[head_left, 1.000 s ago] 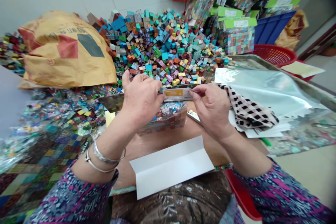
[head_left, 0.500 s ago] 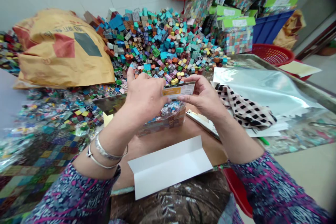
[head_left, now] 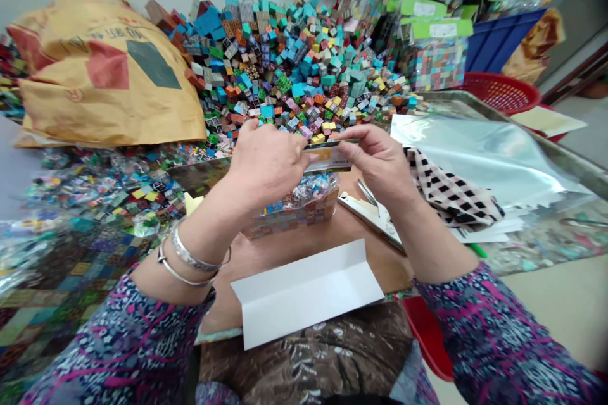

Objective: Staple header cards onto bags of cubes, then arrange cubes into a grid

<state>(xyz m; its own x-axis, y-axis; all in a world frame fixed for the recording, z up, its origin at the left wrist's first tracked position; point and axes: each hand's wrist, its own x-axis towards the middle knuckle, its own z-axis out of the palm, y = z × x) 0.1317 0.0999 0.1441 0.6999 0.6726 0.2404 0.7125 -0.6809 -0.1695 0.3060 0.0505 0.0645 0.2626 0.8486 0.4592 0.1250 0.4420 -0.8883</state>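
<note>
A printed card (head_left: 327, 159) with an orange and white label is held up between both hands. My left hand (head_left: 267, 161) grips its left part, fingers mostly hidden behind the back of the hand. At the card's right end, my right hand (head_left: 373, 155) pinches it between thumb and fingers. Just below the card stands a clear bag of patterned blocks (head_left: 304, 205), partly covered by my left hand and wrist. A folded white card (head_left: 311, 294) lies open near the front edge of the brown work surface (head_left: 285, 250).
A stapler (head_left: 370, 215) lies right of the bag. Behind rises a heap of coloured blocks (head_left: 294, 69), with a yellow sack (head_left: 109, 76) to its left. Clear plastic sheets (head_left: 475, 152), a checked cloth (head_left: 451, 193) and a red basket (head_left: 498, 92) are at right.
The printed card has tilted, showing its label more narrowly. My right hand has shifted slightly right and up, its fingers closer over the card. The view has moved a little.
</note>
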